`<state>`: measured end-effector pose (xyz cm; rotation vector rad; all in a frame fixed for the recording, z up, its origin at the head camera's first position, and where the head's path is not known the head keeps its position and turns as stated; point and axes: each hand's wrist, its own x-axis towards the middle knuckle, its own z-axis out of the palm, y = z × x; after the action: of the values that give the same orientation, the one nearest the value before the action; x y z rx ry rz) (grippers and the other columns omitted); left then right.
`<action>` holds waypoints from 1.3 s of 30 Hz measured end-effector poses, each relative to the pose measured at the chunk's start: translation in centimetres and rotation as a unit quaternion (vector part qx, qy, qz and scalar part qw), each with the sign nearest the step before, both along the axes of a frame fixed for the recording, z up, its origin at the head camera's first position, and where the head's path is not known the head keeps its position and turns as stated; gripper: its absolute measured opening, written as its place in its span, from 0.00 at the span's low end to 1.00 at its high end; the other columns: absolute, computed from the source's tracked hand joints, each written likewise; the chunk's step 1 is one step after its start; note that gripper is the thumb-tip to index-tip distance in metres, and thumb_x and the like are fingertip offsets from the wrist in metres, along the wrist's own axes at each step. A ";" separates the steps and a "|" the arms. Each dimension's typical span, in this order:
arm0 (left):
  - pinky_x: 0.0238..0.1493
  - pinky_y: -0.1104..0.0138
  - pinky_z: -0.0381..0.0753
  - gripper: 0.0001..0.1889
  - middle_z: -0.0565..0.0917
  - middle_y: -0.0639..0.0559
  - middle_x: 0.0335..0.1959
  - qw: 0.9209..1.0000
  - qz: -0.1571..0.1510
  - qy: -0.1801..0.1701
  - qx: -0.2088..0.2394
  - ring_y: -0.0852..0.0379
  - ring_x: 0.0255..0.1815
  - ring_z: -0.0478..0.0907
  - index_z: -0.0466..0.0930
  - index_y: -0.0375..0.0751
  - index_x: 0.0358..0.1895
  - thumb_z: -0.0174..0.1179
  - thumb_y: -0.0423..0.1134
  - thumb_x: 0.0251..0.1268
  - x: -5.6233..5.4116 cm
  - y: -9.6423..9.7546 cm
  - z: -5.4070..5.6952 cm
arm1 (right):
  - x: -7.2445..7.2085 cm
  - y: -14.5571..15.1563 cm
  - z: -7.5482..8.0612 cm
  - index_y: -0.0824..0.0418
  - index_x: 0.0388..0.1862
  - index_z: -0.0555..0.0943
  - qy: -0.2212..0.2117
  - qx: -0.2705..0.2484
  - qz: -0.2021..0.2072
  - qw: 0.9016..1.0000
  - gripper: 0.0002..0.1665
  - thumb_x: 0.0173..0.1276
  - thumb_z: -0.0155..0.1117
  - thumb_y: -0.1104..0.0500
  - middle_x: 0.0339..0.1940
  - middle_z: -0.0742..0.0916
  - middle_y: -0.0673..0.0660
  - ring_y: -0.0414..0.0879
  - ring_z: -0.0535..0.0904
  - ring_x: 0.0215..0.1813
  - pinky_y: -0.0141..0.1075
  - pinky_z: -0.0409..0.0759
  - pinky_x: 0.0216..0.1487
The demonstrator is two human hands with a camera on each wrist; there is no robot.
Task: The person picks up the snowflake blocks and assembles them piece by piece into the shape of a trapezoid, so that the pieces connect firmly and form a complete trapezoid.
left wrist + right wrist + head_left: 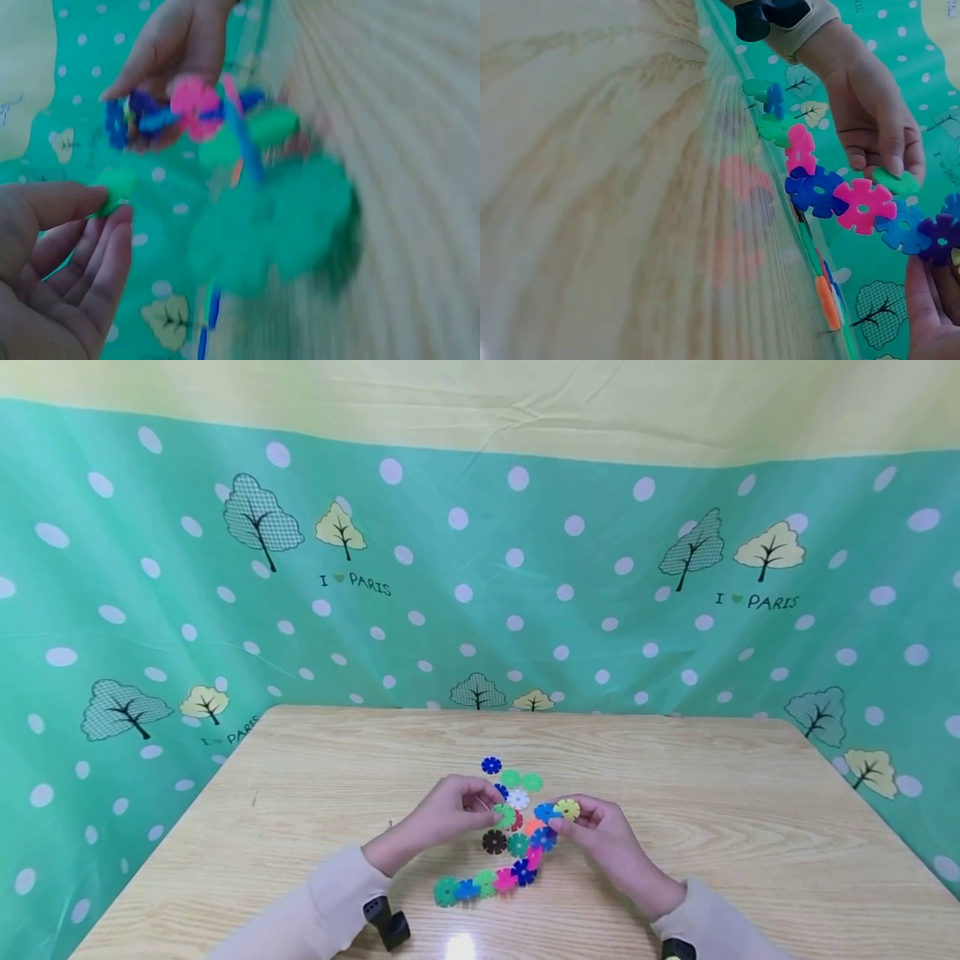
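Note:
Between thumb and fingers, my left hand [448,814] pinches a light green notched plastic disc [504,816]. My right hand [611,843] grips one end of a curved chain of interlocked notched discs, near a yellow disc [567,810] and blue ones. From there the chain bends down and left through a pink disc [506,881] to a dark green disc [446,892] at its far end. In the right wrist view, the left hand's green disc [897,181] shows right by the chain's pink disc [865,206] and light blue disc [904,226].
Loose discs lie on the wooden table [315,777] between and behind the hands: a black disc [494,842], a white disc [517,799], a blue disc [491,765] and a light green disc [532,782] among them. A green dotted curtain [420,568] hangs behind the table.

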<state>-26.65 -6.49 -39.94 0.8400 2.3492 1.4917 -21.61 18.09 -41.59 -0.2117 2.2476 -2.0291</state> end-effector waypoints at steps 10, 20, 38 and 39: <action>0.33 0.72 0.79 0.10 0.82 0.49 0.32 0.996 0.036 -0.021 0.074 0.58 0.31 0.77 0.81 0.34 0.41 0.64 0.32 0.56 1.0 1.4 0.6 | -0.2 -0.2 0.0 0.75 0.53 0.75 0.006 -0.015 -0.003 1.000 0.25 0.61 0.67 0.62 0.42 0.86 0.63 0.42 0.84 0.42 0.37 0.81 0.50; 0.32 0.72 0.81 0.08 0.83 0.47 0.31 0.996 0.031 0.005 0.078 0.60 0.31 0.78 0.81 0.34 0.41 0.63 0.30 0.58 1.7 2.0 0.7 | -0.4 -0.5 -0.1 0.76 0.51 0.75 0.004 -0.022 -0.005 1.000 0.23 0.61 0.66 0.62 0.37 0.87 0.56 0.41 0.84 0.39 0.37 0.82 0.47; 0.26 0.72 0.80 0.03 0.85 0.46 0.29 0.990 0.075 0.030 0.115 0.47 0.28 0.81 0.83 0.37 0.35 0.64 0.29 0.57 2.5 2.8 -0.5 | -0.3 -0.7 -0.3 0.78 0.44 0.79 0.010 -0.021 -0.009 1.000 0.20 0.58 0.69 0.64 0.32 0.88 0.54 0.41 0.83 0.35 0.32 0.81 0.43; 0.26 0.71 0.80 0.03 0.85 0.46 0.29 0.990 0.076 0.029 0.116 0.46 0.28 0.81 0.83 0.37 0.35 0.64 0.29 0.58 2.6 2.8 -0.5 | -0.3 -0.7 -0.3 0.77 0.44 0.79 0.012 -0.016 -0.010 1.000 0.20 0.57 0.69 0.64 0.33 0.88 0.55 0.41 0.84 0.35 0.32 0.81 0.43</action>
<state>-24.07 -3.69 -40.48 0.7807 2.3590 1.8552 -21.93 17.39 -41.91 -0.2164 2.2410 -2.0853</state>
